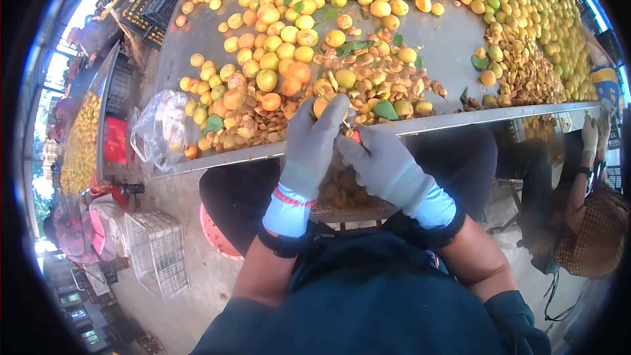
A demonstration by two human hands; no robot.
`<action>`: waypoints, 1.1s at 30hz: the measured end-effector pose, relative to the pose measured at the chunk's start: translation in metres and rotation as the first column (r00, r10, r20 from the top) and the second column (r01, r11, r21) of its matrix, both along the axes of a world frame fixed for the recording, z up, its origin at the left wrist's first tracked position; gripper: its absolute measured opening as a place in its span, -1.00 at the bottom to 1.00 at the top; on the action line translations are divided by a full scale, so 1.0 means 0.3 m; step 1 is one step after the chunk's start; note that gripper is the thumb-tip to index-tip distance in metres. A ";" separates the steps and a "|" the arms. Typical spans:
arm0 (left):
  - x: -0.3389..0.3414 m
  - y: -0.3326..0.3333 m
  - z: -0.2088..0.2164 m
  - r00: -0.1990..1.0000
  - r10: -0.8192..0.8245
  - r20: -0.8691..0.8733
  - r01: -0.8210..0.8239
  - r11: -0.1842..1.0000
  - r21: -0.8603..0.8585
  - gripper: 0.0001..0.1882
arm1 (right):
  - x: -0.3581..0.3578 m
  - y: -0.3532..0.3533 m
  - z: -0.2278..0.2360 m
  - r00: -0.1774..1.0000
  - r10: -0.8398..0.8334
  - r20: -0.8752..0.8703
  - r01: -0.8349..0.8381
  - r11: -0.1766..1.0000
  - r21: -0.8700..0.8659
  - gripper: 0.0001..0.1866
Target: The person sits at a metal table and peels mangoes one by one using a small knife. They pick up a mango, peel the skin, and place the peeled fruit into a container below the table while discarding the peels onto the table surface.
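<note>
Grey-gloved left hand (309, 137) closed around one yellow-orange fruit (320, 106), right hand (386, 163) around one red-handled tool (355, 137)

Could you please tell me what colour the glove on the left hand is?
The glove is grey; it shows best in the head view.

the tabletop (453, 36) is formed of smooth grey metal with a dull sheen; its front rim (253, 155) is finished brighter. the 2 hands, left (307, 144) and right (389, 163), are covered by matt grey glove cloth; ribbing is seen at the right cuff (408, 187). the heaped fruit (526, 20) is faced with smooth, faintly glossy skin. the bag (160, 131) is made of thin, crinkled, glossy clear plastic. the crate (156, 250) is moulded in latticed white plastic. the shirt (394, 302) is made of dark, matt cloth.
</note>
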State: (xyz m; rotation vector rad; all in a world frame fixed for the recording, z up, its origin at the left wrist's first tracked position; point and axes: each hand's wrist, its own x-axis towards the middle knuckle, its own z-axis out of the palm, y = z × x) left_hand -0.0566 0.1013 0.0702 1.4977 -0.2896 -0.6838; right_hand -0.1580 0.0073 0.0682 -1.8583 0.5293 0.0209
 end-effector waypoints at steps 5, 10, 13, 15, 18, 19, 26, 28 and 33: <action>-0.007 -0.017 -0.006 0.997 0.035 -0.065 -0.037 0.998 -0.042 -0.54 | 0.012 -0.002 0.032 0.984 -0.032 -0.176 0.123 0.835 0.536 -0.49; -0.023 -0.028 -0.042 0.890 -0.100 -0.445 -0.060 0.941 -0.332 -0.42 | -0.001 0.008 -0.049 0.996 -0.088 0.008 0.060 0.733 0.678 -0.53; 0.002 -0.026 -0.070 0.772 -0.277 -0.572 -0.144 0.800 -0.583 -0.43 | -0.037 -0.008 -0.043 0.982 -0.169 0.085 0.055 0.685 0.726 -0.53; -0.007 -0.009 -0.073 0.933 -0.179 -0.311 0.012 0.882 -0.472 -0.46 | -0.072 -0.019 0.005 0.967 -0.246 0.068 0.148 0.758 0.635 -0.53; 0.016 0.013 -0.074 0.947 -0.191 -0.259 0.046 0.877 -0.478 -0.52 | -0.087 -0.108 -0.034 0.867 -0.454 0.205 0.278 0.782 0.557 -0.53; 0.008 0.018 -0.066 0.964 -0.168 -0.207 0.063 0.898 -0.435 -0.53 | -0.084 -0.148 -0.043 0.826 -0.529 0.196 0.343 0.747 0.570 -0.54; -0.024 0.192 -0.046 0.534 -0.446 0.718 0.222 0.894 0.390 -0.53 | -0.132 -0.262 -0.096 0.728 -0.646 0.230 0.348 0.637 0.688 -0.54; 0.028 0.162 -0.033 0.484 -0.316 0.816 0.092 0.946 0.312 -0.53 | -0.127 -0.261 -0.103 0.726 -0.649 0.228 0.352 0.635 0.688 -0.55; 0.218 -0.224 -0.082 0.629 -0.340 0.699 0.017 0.905 0.425 -0.47 | -0.093 -0.267 -0.145 0.745 -0.626 0.229 0.362 0.668 0.650 -0.70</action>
